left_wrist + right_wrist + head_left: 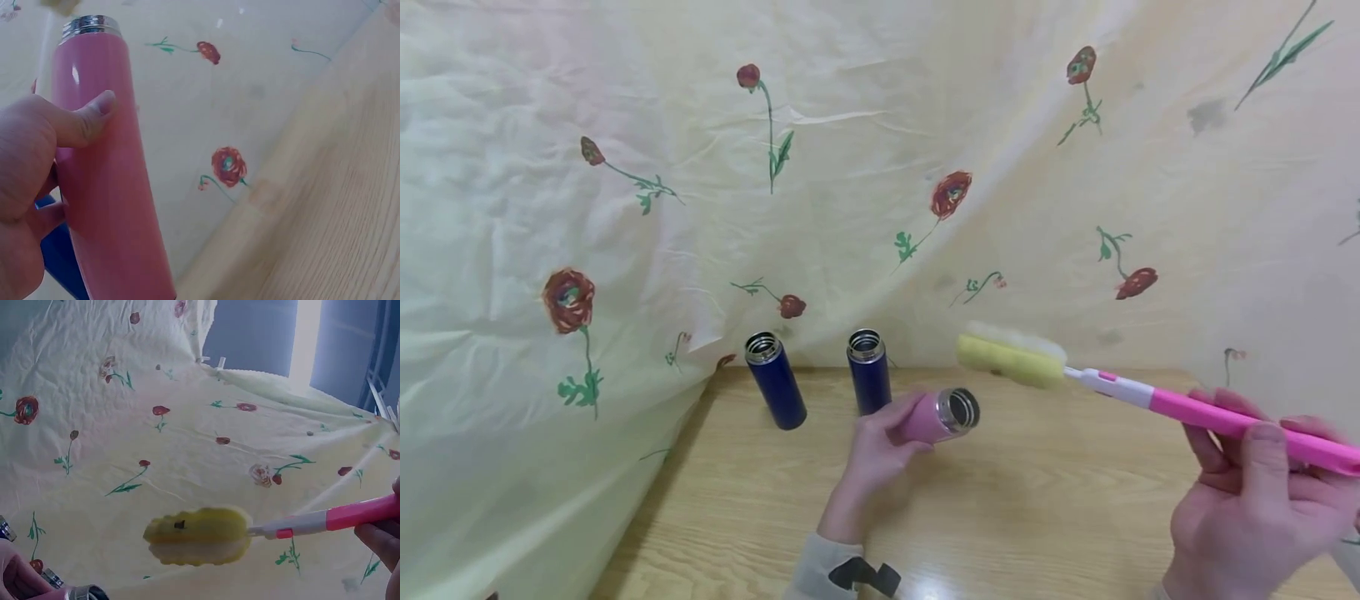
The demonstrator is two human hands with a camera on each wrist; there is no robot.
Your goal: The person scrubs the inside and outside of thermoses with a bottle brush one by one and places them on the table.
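Note:
My left hand [880,442] grips a pink bottle [109,169] with a bare metal neck. In the head view the bottle tilts, its open mouth turned to the right. My right hand [1262,492] holds a bottle brush by its pink handle [1225,418]. The brush's yellow and white sponge head [1011,357] points left, up and to the right of the bottle's mouth and apart from it. In the right wrist view the sponge head [197,536] shows a small dark spot. The left hand's fingers are partly hidden behind the bottle.
Two dark blue bottles, one at the left [778,387] and one in the middle [868,375], stand uncapped at the back of the wooden table [1037,517]. The left hand overlaps the middle one's base. A flowered cloth [850,167] hangs behind and at the left.

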